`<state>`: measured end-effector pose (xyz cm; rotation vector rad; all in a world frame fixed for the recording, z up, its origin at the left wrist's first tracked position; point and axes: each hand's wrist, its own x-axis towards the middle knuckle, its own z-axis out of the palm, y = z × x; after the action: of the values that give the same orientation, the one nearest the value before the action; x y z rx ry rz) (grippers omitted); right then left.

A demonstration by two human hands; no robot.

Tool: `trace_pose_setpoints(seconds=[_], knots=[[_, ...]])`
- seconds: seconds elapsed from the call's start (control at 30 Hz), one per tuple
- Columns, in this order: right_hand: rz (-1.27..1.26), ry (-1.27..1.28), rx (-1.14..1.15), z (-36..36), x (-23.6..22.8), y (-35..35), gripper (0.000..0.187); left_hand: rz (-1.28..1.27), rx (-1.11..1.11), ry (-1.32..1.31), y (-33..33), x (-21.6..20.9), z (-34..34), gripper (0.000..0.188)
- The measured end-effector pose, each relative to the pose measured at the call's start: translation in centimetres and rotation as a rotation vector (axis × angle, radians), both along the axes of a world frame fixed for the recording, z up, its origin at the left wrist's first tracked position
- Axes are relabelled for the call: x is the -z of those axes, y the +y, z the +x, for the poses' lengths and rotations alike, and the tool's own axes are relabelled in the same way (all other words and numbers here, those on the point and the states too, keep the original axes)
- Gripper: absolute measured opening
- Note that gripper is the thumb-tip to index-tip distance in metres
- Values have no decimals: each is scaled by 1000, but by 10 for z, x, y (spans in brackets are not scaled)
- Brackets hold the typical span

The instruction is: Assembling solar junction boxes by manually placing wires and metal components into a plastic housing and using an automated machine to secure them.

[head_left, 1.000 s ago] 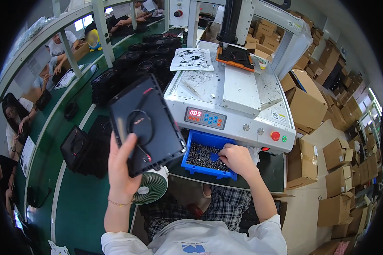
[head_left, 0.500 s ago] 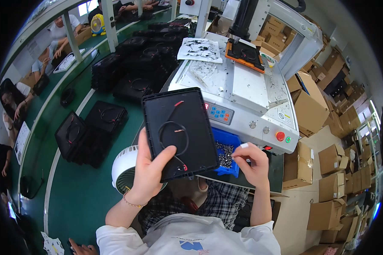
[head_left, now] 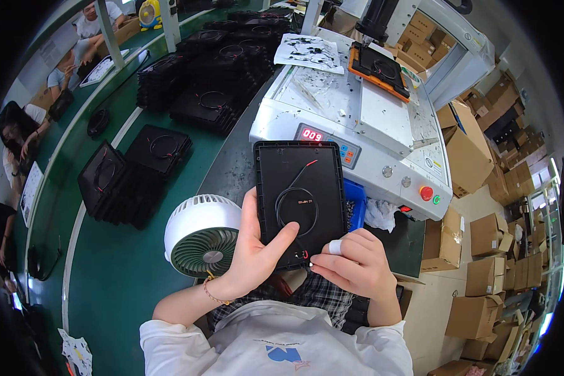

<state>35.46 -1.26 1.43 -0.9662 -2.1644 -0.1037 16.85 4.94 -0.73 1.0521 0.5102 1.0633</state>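
My left hand (head_left: 257,254) grips a black plastic housing (head_left: 294,164) by its left side, thumb across its inner face. A thin black cable (head_left: 317,213) lies coiled inside, with a red-tipped end near the top and red and black wires at the lower edge. My right hand (head_left: 354,263), a white wrap on one finger, pinches its thumb and fingertips together at the housing's lower right corner. What is between those fingertips is too small to make out. Behind the housing, a blue bin (head_left: 356,216) of small metal parts is partly hidden.
A white machine (head_left: 382,147) with buttons stands ahead, another black housing (head_left: 382,67) in its orange fixture. Stacked black housings (head_left: 150,153) fill the green bench at left. A white fan (head_left: 200,235) sits beside my left forearm. Cardboard boxes (head_left: 464,147) line the right; people work at far left.
My right hand has moved from the blue bin to the housing's lower right corner. The housing now sits more upright and further right in view; the fan shows more.
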Motion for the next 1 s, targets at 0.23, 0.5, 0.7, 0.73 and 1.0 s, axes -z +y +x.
trace_pose_setpoints(seconds=[0.23,0.5,0.7,0.73,1.0], knots=[[-88,-12,17,3,0,-4,26,45,-30,16,1,1,1,58],[-74,135,131,3,-1,-7,38,-12,-32,-10,-1,3,2,58],[-445,248,278,7,-14,-5,75,-125,-50,-80,-11,17,16,59],[-442,199,279,7,-17,-6,78,-129,-11,-85,-12,20,18,59],[-421,-222,489,-3,-26,-7,110,-252,306,-162,-40,38,29,62]])
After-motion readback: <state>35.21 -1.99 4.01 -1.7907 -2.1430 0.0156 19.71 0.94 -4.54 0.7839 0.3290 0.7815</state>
